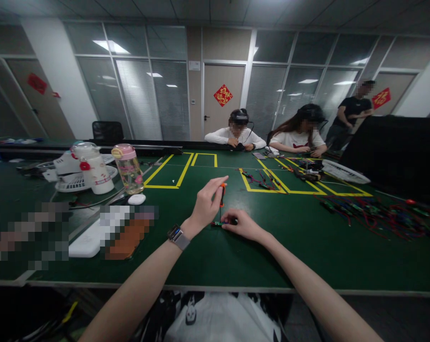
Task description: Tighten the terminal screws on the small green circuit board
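Upright over the table (265,261) stands a small screwdriver (222,195) with an orange and black handle. My left hand (210,198), with a watch on its wrist, is closed about that handle. The shaft's tip meets a small green circuit board (218,223) lying on the green tabletop. My right hand (241,223) pinches the board's right end, fingers curled around it, and partly hides it. Fine details of the board are too small to make out.
Wired boards (378,211) lie heaped at right, with several more (261,180) inside yellow tape outlines. Two bottles (127,168) (96,171), a white earbud case (136,199) and an orange phone-shaped thing (127,240) are at left. Co-workers (238,133) sit across the table.
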{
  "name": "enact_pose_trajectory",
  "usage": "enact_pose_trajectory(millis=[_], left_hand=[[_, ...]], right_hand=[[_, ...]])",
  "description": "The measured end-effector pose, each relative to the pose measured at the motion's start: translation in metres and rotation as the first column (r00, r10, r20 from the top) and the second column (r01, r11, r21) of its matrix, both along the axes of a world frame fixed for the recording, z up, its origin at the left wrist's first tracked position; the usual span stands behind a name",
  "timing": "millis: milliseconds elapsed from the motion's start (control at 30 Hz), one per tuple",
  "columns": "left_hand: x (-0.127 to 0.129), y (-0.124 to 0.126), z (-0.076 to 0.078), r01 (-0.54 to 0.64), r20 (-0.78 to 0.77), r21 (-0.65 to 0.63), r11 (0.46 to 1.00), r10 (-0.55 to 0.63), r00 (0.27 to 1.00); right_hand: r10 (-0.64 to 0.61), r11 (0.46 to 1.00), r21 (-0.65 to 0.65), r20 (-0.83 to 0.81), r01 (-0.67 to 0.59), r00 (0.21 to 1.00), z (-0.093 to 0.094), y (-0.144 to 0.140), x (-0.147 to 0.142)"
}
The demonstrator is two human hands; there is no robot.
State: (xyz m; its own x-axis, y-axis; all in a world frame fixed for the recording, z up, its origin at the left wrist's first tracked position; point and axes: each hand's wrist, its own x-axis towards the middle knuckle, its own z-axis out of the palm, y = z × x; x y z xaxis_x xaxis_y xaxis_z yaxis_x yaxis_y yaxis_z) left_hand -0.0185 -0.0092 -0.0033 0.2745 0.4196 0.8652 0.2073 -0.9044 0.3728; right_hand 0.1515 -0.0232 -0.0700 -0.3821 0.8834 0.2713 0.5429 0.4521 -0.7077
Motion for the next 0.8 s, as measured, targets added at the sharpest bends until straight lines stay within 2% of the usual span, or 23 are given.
enact_pose_trajectory(millis=[100, 267, 333, 467, 533, 600, 733, 800], left_hand=[[0.0025, 0.0003, 0.0002, 0.007, 0.085, -0.102, 0.995, 0.002, 0.996], [0.0016, 0.0006, 0.001, -0.142, 0.138, -0.157, 0.977, 0.164, 0.977], [0.001, 0.0009, 0.001, -0.091, 0.143, -0.196, 0.976, 0.12, 0.982], [0.0019, 0.0024, -0.0007, 0.144, 0.189, -0.306, 0.941, -0.088, 0.978], [0.0031, 0.0027, -0.0015, 0.185, 0.216, -0.341, 0.922, -0.115, 0.97], [0.0039, 0.0024, -0.0018, 0.137, 0.21, -0.326, 0.935, -0.07, 0.975], [0.0031, 0.0001, -0.0005, -0.058, 0.166, -0.224, 0.973, 0.097, 0.981], [0.0018, -0.0008, 0.0004, -0.084, 0.146, -0.204, 0.975, 0.115, 0.982]], right_hand=[[0.007, 1.0, 0.008, 0.013, -0.008, 1.0, 0.0001, -0.0001, 0.0003], [0.005, 1.0, 0.011, 0.012, -0.005, 1.0, -0.0001, -0.0001, 0.0005], [0.008, 1.0, 0.013, 0.008, -0.008, 1.0, -0.0004, 0.0, 0.0006], [0.015, 1.0, 0.01, 0.002, -0.015, 1.0, -0.001, 0.0002, 0.0014], [0.017, 1.0, 0.007, 0.002, -0.017, 1.0, -0.0011, 0.0003, 0.0017], [0.019, 1.0, 0.006, 0.003, -0.019, 1.0, -0.0009, 0.0001, 0.0016], [0.011, 1.0, 0.007, 0.006, -0.011, 1.0, 0.0, -0.0005, 0.0008], [0.012, 1.0, 0.01, 0.003, -0.012, 1.0, 0.0001, -0.0006, 0.0005]])
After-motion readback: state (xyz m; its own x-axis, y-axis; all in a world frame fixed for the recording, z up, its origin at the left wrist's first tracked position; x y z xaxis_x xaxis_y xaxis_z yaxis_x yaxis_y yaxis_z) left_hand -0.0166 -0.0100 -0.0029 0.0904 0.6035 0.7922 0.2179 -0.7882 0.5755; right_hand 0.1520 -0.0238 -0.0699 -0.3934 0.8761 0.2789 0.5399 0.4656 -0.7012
